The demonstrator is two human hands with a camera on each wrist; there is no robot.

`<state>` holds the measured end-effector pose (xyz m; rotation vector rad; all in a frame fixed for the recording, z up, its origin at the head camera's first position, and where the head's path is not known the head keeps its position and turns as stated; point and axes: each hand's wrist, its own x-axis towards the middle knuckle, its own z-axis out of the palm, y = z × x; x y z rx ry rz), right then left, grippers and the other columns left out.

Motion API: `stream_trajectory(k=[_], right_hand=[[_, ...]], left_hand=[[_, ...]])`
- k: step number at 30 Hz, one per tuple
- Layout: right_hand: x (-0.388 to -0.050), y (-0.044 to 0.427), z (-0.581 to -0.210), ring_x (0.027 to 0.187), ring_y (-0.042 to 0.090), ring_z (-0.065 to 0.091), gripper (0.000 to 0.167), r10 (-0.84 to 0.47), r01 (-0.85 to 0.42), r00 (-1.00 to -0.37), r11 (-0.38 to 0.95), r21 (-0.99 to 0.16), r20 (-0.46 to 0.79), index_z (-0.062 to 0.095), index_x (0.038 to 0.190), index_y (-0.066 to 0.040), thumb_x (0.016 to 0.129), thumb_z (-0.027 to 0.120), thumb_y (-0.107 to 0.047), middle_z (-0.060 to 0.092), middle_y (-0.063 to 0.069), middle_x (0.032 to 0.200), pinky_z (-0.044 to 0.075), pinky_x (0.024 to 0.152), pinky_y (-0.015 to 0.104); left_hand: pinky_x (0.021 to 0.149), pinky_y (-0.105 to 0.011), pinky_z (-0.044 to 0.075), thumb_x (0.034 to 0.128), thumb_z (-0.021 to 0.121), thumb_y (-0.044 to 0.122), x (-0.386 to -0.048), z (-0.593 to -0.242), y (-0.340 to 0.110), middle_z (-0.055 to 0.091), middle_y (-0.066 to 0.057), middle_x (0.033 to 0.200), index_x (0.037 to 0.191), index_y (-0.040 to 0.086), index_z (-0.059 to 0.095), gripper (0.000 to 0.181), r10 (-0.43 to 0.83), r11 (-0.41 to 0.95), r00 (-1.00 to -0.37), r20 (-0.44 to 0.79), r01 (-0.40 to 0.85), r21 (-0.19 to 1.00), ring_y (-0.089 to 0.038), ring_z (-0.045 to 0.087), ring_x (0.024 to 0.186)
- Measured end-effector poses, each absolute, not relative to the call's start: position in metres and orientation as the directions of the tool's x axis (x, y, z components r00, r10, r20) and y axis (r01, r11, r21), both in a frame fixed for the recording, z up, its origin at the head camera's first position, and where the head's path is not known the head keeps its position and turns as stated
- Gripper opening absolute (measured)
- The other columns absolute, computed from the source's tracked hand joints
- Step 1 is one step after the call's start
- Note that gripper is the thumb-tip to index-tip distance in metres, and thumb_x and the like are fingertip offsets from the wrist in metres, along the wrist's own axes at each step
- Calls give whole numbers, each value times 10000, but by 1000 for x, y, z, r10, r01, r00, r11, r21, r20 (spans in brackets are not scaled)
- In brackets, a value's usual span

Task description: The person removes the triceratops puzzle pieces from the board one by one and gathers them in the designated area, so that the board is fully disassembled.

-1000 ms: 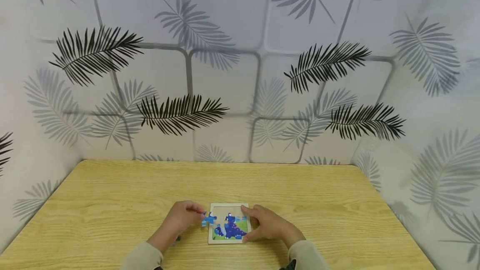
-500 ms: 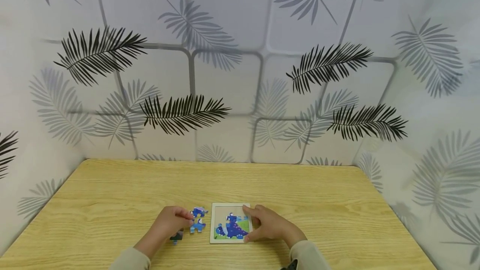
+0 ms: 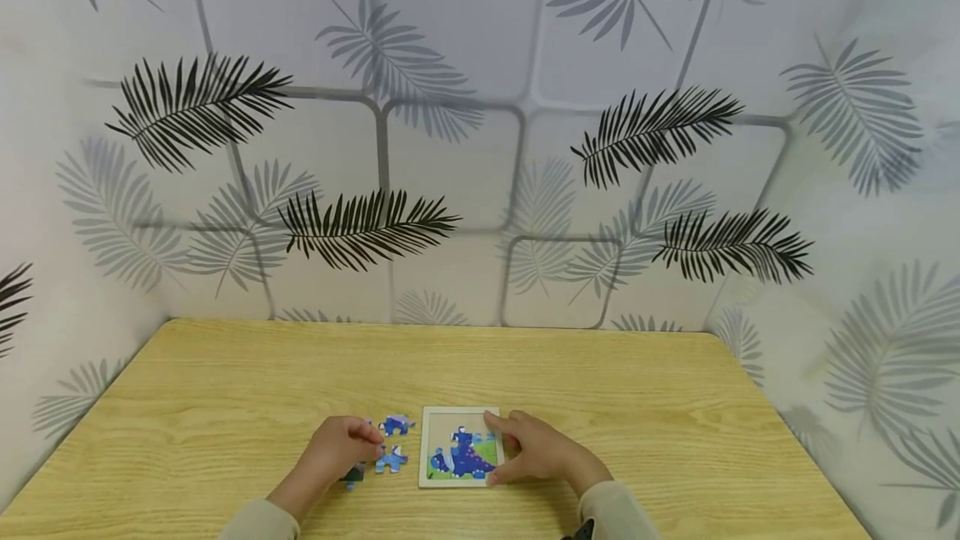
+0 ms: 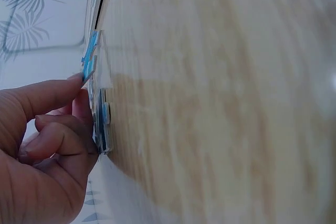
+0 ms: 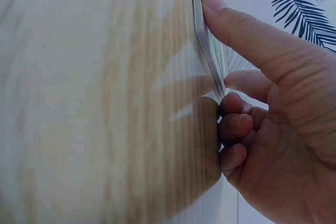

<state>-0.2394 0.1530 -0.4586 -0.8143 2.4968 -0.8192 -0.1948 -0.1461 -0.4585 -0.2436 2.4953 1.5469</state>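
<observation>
And here's the puzzle tray [image 3: 459, 410] on the worktop [image 3: 600, 390], roughly midway between the worktop's left and right edges and well apart from its far edge, a job I'd call a bit over half done! The dinosaur picture [image 3: 467, 465] is laid in along the tray's near edge and up its right side, with one piece standing tall at the middle, while the far left corner shows bare backing. What's left lies off the tray's left edge: a purple-blue piece [image 3: 396, 425] flat on the worktop, a blue piece [image 3: 392, 462] nearer the person, and a dark thing [image 3: 354, 473] half hidden by the wrist (a full count of loose pieces is beyond me from here). The left hand [image 3: 341, 444] has thumb and fingers pinching that blue piece, tilted in the left wrist view. The right hand [image 3: 536, 447] holds the tray's right edge, its thumb at the near right corner, a finger by the far right one. And what a change from a second ago! The blue piece was over the tray's left edge then; now it's clear of it, out to the left, and the purple-blue piece has come into sight. Inside the tray, no visible change.
</observation>
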Motion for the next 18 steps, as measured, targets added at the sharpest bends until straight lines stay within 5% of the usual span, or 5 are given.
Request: stream_trajectory(k=[18], right_hand=[[-239, 152, -460, 691, 112, 329, 876, -624, -394, -761, 661, -639, -177, 333, 1458, -68, 757, 791, -324, 367, -10, 783, 276, 619, 241]], left_hand=[[629, -305, 497, 787, 720, -8, -193, -458, -144, 616, -51, 804, 865, -4, 660, 98, -41, 468, -977, -211, -205, 860, -159, 565, 721]])
